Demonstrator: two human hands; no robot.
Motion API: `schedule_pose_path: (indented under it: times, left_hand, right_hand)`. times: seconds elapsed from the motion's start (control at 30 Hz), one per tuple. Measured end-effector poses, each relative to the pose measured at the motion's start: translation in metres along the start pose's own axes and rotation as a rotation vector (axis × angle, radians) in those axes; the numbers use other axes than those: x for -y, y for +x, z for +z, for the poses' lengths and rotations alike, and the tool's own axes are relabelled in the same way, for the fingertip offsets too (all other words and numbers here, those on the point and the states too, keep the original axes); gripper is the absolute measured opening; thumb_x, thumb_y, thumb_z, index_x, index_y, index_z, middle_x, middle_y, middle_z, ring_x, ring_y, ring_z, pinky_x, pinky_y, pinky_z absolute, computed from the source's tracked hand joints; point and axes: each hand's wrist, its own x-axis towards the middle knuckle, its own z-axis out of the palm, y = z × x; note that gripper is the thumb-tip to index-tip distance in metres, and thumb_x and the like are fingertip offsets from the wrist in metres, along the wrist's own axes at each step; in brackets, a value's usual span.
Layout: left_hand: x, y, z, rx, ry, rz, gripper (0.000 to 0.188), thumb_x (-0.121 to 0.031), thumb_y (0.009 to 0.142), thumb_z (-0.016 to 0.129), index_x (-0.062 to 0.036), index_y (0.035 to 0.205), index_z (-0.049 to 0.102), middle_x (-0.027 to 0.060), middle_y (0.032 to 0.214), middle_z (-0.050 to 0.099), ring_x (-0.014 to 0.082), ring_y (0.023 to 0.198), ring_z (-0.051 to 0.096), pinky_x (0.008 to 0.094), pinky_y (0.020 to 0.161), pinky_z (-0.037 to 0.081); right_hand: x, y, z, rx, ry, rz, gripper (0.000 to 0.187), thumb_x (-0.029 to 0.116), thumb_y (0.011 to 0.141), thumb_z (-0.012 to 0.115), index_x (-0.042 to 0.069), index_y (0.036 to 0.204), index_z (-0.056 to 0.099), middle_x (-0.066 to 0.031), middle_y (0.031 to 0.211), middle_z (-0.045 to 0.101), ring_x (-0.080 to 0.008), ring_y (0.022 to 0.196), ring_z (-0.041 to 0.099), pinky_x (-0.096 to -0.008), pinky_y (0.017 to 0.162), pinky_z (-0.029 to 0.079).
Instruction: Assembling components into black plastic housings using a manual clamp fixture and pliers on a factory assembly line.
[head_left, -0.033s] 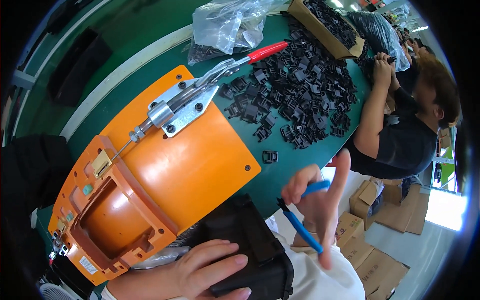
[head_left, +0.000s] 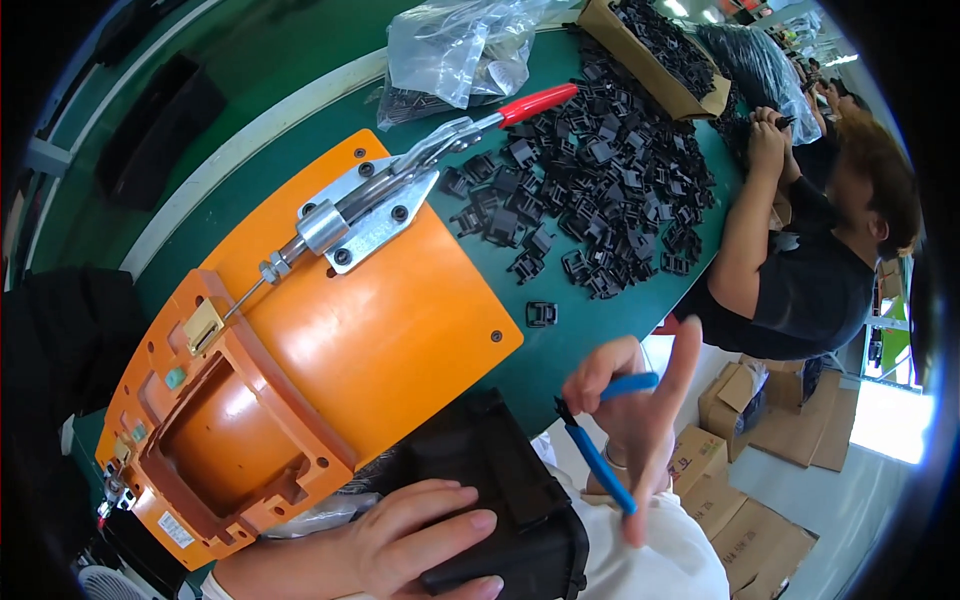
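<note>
My left hand (head_left: 415, 545) lies with spread fingers on a black plastic box-shaped part (head_left: 505, 500) and grips its side at the lower edge. My right hand (head_left: 640, 410) is closed around a pair of blue-handled cutters (head_left: 603, 468), index finger stretched upward and handles apart. The cutters' dark jaws point left, just above the part's right side. To the left stands an orange fixture (head_left: 390, 330) with a recessed frame and a metal toggle clamp (head_left: 325, 228). That clamp has a red handle (head_left: 538, 104). A single small black clip (head_left: 541, 314) lies right of the fixture.
Small black clips (head_left: 610, 170) form a heap on the green table (head_left: 590, 335). Behind it are a cardboard box (head_left: 640, 60) of black pieces and a clear plastic bag (head_left: 455, 50). A co-worker (head_left: 790, 270) sits at the right. Cardboard cartons (head_left: 745, 530) lie on the floor.
My right hand's stretched index finger and the lower cutter handle have shifted slightly. My left hand and the black part look the same.
</note>
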Motion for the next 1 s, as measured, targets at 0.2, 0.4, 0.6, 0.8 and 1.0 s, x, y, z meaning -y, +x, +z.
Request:
schedule_pose_path:
  times: [0.2,0.4,0.6,0.8,1.0]
  left_hand:
    - [0.008,0.012,-0.012,0.076,-0.03,0.138,0.04,-0.013,0.081,0.062,-0.0129,0.119,0.05,0.0273,0.114,0.054,0.0369,0.091,0.058,0.048,0.077,0.053]
    - [0.006,0.009,-0.01,0.098,-0.043,0.107,0.04,-0.013,0.078,0.064,-0.0148,0.116,0.05,0.0274,0.115,0.054,0.0402,0.089,0.058,0.0496,0.073,0.054]
    - [0.005,0.005,-0.009,0.106,-0.038,0.1,0.04,-0.018,0.082,0.063,-0.0178,0.119,0.047,0.0241,0.12,0.053,0.0384,0.09,0.058,0.0479,0.071,0.053]
    - [0.007,-0.008,-0.004,0.163,-0.1,0.082,0.051,-0.037,0.071,0.077,-0.011,0.112,0.06,0.0195,0.108,0.055,0.0343,0.092,0.057,0.0428,0.076,0.052]
    - [0.003,-0.001,-0.005,0.12,-0.117,-0.021,0.05,-0.036,0.076,0.073,0.0029,0.105,0.062,0.0153,0.11,0.057,0.0312,0.092,0.056,0.0381,0.077,0.051]
  right_hand:
    - [0.007,0.007,0.018,-0.425,-0.029,0.024,0.034,0.032,0.09,0.067,0.01,0.106,0.046,-0.0049,0.081,0.051,-0.016,0.063,0.048,-0.0308,0.061,0.043]
    - [-0.016,0.01,0.037,-0.325,0.145,-0.332,0.039,0.044,0.094,0.056,0.01,0.097,0.038,-0.0024,0.073,0.044,-0.013,0.056,0.04,-0.0303,0.05,0.036]
    - [-0.034,0.009,0.05,-0.273,0.071,-0.469,0.039,0.04,0.093,0.06,0.009,0.093,0.037,-0.0014,0.067,0.042,-0.0128,0.045,0.037,-0.0283,0.043,0.033]
    - [-0.042,0.011,0.052,-0.276,0.008,-0.485,0.038,0.038,0.093,0.062,0.009,0.092,0.037,-0.0016,0.065,0.042,-0.013,0.045,0.038,-0.0284,0.043,0.034]
    - [-0.037,0.015,0.051,-0.281,0.011,-0.436,0.039,0.039,0.093,0.061,0.01,0.092,0.037,-0.0008,0.064,0.042,-0.0124,0.044,0.038,-0.0285,0.043,0.035]
